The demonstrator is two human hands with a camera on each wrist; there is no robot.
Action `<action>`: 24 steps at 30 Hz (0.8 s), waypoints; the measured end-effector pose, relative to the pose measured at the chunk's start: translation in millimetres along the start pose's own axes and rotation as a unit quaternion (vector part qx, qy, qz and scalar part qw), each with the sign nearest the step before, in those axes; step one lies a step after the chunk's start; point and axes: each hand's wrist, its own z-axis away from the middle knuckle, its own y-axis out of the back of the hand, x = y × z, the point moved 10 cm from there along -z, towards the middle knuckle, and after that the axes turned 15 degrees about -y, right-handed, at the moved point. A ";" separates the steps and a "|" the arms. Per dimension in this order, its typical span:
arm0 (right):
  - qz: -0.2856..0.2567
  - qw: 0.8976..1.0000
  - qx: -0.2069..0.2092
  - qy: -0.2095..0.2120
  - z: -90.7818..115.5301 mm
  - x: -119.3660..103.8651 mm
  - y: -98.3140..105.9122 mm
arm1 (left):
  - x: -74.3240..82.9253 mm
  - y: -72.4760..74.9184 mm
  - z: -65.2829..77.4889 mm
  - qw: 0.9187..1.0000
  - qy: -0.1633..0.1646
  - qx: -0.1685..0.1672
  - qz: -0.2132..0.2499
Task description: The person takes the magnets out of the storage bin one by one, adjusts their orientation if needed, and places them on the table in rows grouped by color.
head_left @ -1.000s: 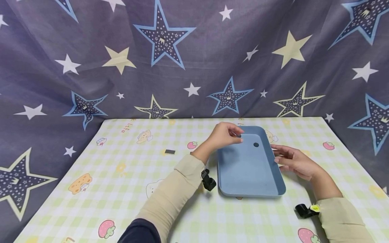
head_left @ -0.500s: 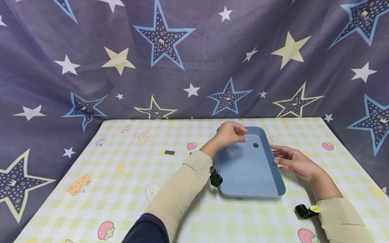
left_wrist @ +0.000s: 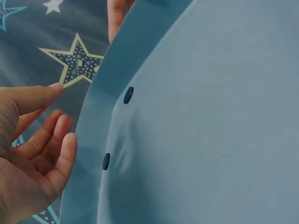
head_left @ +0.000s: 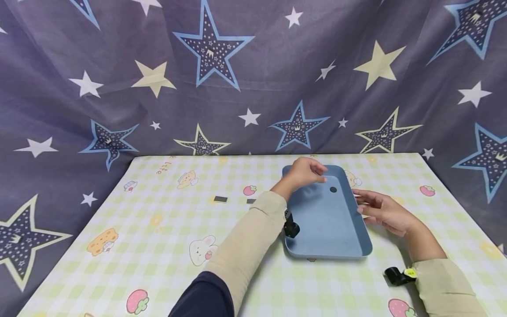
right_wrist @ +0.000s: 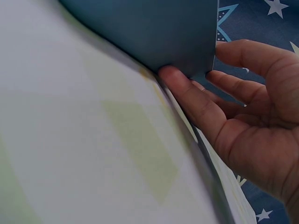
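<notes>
A shallow blue tray (head_left: 325, 220) lies right of centre on the table in the head view. Over its far left corner is my left hand (head_left: 306, 171), fingers loosely bent and nothing between them. Two small dark discs, a nearer-the-hand disc (left_wrist: 106, 161) and another disc (left_wrist: 128, 95), lie inside the tray along one wall in the left wrist view. Only one of them shows in the head view; the left hand covers the other. My right hand (head_left: 384, 212) rests beside the tray's right wall, its extended fingertips touching the outside (right_wrist: 187, 37).
Left of the tray, a small dark rectangular piece (head_left: 220, 199) lies on the checked tablecloth (head_left: 166, 246), and a second such piece (head_left: 251, 201) is partly covered by my left sleeve (head_left: 245, 237). A star-patterned curtain (head_left: 253, 101) hangs behind the table.
My left hand and forearm have shifted right across the tray, uncovering part of the second dark rectangular piece. The right hand and tray have stayed still.
</notes>
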 end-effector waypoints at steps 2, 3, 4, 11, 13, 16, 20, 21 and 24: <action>0.000 1.000 0.001 0.000 0.2 -0.4 0.2 | -1.2 -1.2 -0.9 1.000 0.006 0.000 0.002; 0.000 1.000 0.001 0.000 0.2 -0.6 0.5 | -1.9 -1.8 -1.5 1.000 0.009 -0.001 0.002; 0.000 1.000 0.002 0.000 0.2 -1.0 0.8 | -2.6 -2.5 -2.1 1.000 0.012 0.000 0.003; -0.001 1.000 0.003 0.001 1.2 -2.3 2.1 | -8.0 -13.2 -6.9 1.000 0.022 -0.013 0.008; -0.001 1.000 0.003 0.001 1.6 -2.2 2.3 | -10.3 -17.7 -7.3 0.999 0.028 -0.020 0.004; -0.001 1.000 0.002 0.001 1.7 -1.9 2.5 | -12.4 -22.4 -6.6 0.999 0.035 -0.025 -0.009; -0.002 1.000 0.000 0.000 1.4 -1.1 2.0 | -17.2 -29.2 -5.6 0.999 0.039 -0.030 -0.023; -0.001 1.000 0.000 -0.001 1.4 -0.9 1.9 | -19.1 -31.3 -5.6 0.998 0.038 -0.032 -0.025; 0.000 1.000 0.001 -0.001 1.2 -0.2 1.6 | -24.6 -37.1 -5.8 0.998 0.039 -0.037 -0.033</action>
